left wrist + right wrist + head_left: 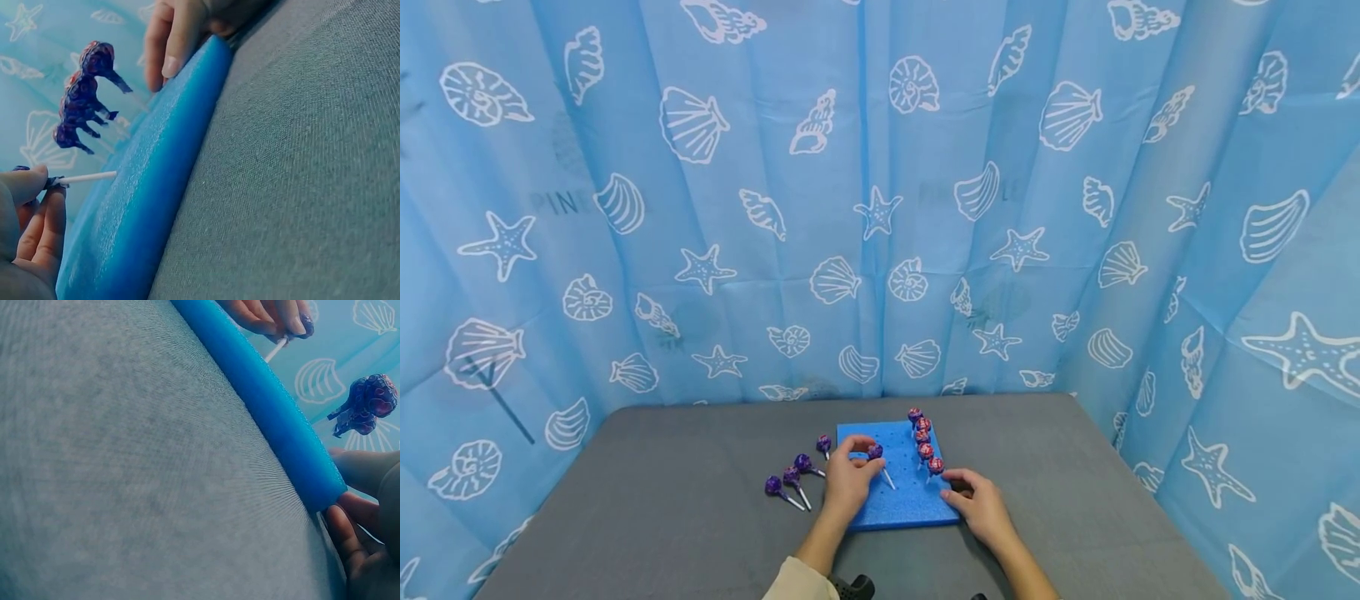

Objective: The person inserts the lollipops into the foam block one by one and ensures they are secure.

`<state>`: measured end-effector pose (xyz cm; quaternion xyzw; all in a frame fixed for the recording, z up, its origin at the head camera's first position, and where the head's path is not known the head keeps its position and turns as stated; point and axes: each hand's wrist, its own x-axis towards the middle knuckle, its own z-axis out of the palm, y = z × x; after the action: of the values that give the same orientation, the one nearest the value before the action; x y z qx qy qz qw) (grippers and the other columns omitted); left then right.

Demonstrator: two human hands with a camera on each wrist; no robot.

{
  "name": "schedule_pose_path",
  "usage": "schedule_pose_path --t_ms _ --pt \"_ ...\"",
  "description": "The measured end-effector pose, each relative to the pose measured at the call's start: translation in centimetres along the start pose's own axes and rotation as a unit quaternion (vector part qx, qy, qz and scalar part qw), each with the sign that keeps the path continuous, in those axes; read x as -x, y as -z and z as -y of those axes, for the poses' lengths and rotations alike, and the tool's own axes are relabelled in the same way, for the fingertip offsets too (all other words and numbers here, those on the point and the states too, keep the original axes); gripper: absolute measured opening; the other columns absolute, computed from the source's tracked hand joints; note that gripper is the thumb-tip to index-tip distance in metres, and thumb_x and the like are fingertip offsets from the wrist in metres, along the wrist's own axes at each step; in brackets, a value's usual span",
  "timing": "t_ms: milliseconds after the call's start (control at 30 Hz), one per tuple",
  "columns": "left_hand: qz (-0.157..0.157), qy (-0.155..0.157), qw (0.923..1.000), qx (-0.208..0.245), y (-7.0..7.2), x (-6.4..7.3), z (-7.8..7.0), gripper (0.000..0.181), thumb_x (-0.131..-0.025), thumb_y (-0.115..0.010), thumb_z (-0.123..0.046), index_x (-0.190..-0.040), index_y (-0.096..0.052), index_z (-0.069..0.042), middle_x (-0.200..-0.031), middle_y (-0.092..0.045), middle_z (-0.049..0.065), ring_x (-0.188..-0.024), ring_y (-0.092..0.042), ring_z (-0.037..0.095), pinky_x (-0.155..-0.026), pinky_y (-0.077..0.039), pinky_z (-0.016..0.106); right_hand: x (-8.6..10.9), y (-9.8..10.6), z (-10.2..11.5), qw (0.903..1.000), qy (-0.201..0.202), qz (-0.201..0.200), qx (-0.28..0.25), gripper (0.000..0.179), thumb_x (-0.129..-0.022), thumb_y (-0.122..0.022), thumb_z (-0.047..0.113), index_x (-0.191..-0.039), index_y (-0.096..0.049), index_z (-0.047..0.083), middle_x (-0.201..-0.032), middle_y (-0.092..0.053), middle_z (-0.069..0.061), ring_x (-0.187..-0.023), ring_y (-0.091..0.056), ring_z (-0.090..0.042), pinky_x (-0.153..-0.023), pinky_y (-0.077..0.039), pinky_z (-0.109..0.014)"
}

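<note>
My left hand [847, 483] pinches a purple-wrapped lollipop [876, 452] by its wrapped head, between thumb and fingers. Its white stick [90, 177] points down at a slant over a blue foam board [898, 504]; whether the tip touches the board I cannot tell. On the opposite side, my right hand [981, 506] grips the board's near right edge, and in the right wrist view its fingers [344, 534] wrap the corner. Several red-and-purple lollipops [925, 451] stand in a row along the board's right side, sticks down in the foam.
Several loose purple lollipops [792, 476] lie on the grey table [685, 500] left of the board, sticks toward it. Small holes dot the board's top. A blue curtain [880, 250] with white shells and starfish hangs behind the table and along its right side.
</note>
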<state>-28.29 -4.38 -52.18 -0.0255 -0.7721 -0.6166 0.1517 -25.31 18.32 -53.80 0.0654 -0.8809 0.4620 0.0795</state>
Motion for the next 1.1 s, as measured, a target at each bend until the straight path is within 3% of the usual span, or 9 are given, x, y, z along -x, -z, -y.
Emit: schedule_pose_path --t_ms 267,467,633,867,1100 --pt "-0.003 -0.013 0.9998 -0.012 -0.5 0.6 -0.6 0.026 -0.083 -0.076 -0.002 -0.106 -0.065 -0.008 -0.101 -0.063 0.003 -0.075 -0.059 0.014 -0.065 -0.051 0.026 0.0 -0.1 0.1 1.0 0.004 -0.005 0.005 0.022 -0.087 -0.072 0.007 -0.109 -0.069 0.008 -0.107 -0.067 -0.007 -0.097 -0.062 -0.023 -0.082 -0.052 -0.04" --pt "0.025 -0.059 0.9977 -0.02 -0.5 0.5 -0.7 0.027 -0.079 -0.078 0.002 -0.1 -0.066 -0.01 -0.097 -0.064 0.002 -0.076 -0.063 0.012 -0.067 -0.053 0.026 0.0 -0.1 0.1 0.9999 0.001 -0.012 0.002 0.021 -0.087 -0.072 0.006 -0.108 -0.07 0.008 -0.107 -0.067 -0.007 -0.096 -0.062 -0.022 -0.081 -0.052 -0.039" --pt "0.058 -0.094 0.993 -0.041 -0.5 0.3 -1.0 0.028 -0.079 -0.078 0.003 -0.097 -0.066 -0.014 -0.094 -0.064 -0.001 -0.076 -0.064 0.01 -0.067 -0.053 0.025 0.0 0.0 0.0 0.9999 0.008 -0.013 0.003 0.021 -0.087 -0.073 0.007 -0.108 -0.07 0.007 -0.107 -0.067 -0.008 -0.096 -0.062 -0.023 -0.08 -0.052 -0.039" --pt "0.08 -0.154 0.9797 -0.101 -0.7 0.5 -1.3 0.028 -0.078 -0.079 0.002 -0.096 -0.065 -0.014 -0.092 -0.061 -0.003 -0.076 -0.064 0.008 -0.067 -0.053 0.024 -0.1 0.0 0.0 0.9999 0.001 -0.011 0.002 0.021 -0.086 -0.073 0.006 -0.108 -0.07 0.007 -0.106 -0.067 -0.007 -0.095 -0.062 -0.022 -0.079 -0.052 -0.038" --pt "0.089 -0.157 0.9769 -0.114 -0.9 0.8 -0.9 0.028 -0.08 -0.078 0.0 -0.098 -0.064 -0.016 -0.094 -0.061 -0.005 -0.079 -0.062 0.007 -0.07 -0.053 0.024 0.0 0.0 0.1 1.0 -0.005 -0.008 0.0 0.022 -0.086 -0.073 0.006 -0.108 -0.07 0.007 -0.106 -0.068 -0.007 -0.095 -0.062 -0.022 -0.08 -0.052 -0.038"
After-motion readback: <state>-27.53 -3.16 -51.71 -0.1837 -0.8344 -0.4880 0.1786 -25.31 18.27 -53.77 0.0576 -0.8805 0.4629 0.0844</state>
